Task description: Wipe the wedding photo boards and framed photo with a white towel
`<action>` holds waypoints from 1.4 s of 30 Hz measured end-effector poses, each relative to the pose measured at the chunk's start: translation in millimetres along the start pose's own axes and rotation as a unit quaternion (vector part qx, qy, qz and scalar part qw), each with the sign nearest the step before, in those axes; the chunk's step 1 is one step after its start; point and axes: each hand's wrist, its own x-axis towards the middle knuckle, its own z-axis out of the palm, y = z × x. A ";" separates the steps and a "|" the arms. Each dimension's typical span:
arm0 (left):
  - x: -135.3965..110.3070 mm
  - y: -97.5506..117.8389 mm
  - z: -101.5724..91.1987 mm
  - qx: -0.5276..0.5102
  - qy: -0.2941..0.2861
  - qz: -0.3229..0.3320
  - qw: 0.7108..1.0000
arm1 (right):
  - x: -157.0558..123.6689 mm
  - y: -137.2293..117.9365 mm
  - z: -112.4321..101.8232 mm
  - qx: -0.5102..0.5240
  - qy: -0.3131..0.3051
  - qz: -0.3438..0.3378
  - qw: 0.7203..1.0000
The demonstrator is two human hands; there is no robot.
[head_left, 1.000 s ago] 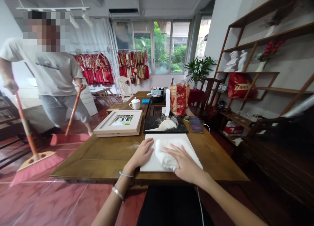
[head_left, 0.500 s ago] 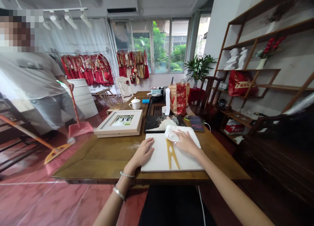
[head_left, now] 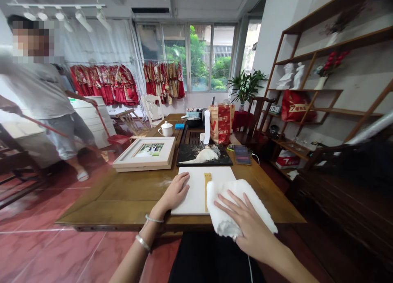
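In the head view, the left hand (head_left: 175, 191) lies flat on the left edge of the white board (head_left: 195, 193), its grip wide and holding nothing. The right hand (head_left: 248, 227) presses the white cloth (head_left: 245, 195) with fingers spread, over the board's near right corner at the table (head_left: 123, 197) edge, beside the yellow strip (head_left: 206, 191). Wiping well, I judge, needs even palm pressure, the board pinned firmly, and care around that strip.
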 end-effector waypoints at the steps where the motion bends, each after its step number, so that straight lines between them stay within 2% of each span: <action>1: -0.1 0.0 -0.5 0.002 -0.001 0.003 1.000 | 3.7 1.6 -2.2 0.009 -0.003 0.002 1.000; 4: -0.4 -0.6 -1.3 0.004 -0.002 0.007 1.000 | 29.9 12.9 -9.4 0.029 0.000 0.017 0.999; 8: -0.3 -1.4 0.2 -0.001 0.001 0.008 1.000 | 81.5 32.2 -15.5 0.040 0.009 0.036 0.999; 13: 0.3 0.2 2.7 0.015 0.003 0.003 1.000 | 126.4 40.1 -12.1 0.036 0.033 0.060 0.997; 17: 1.0 1.7 3.7 0.016 0.002 -0.005 1.000 | 121.4 26.1 -1.5 0.023 0.024 0.044 0.998; 25: 0.5 4.9 3.7 0.010 0.009 -0.013 1.000 | 33.8 -16.5 3.0 0.011 -0.024 -0.065 0.998; 28: -0.1 4.8 3.0 0.013 0.002 -0.010 1.000 | 21.2 -17.4 -0.4 0.020 -0.034 -0.082 0.996; 31: -0.5 2.1 3.0 0.013 0.003 -0.004 1.000 | 33.7 -6.0 -3.7 0.027 -0.029 -0.071 0.997; 38: -0.9 -3.6 3.4 0.021 -0.002 0.010 1.000 | 107.2 38.1 -14.6 0.017 -0.041 0.010 0.999; 42: -0.8 -0.9 2.4 0.023 -0.006 0.001 1.000 | 130.5 35.5 -14.5 -0.002 -0.039 0.059 0.997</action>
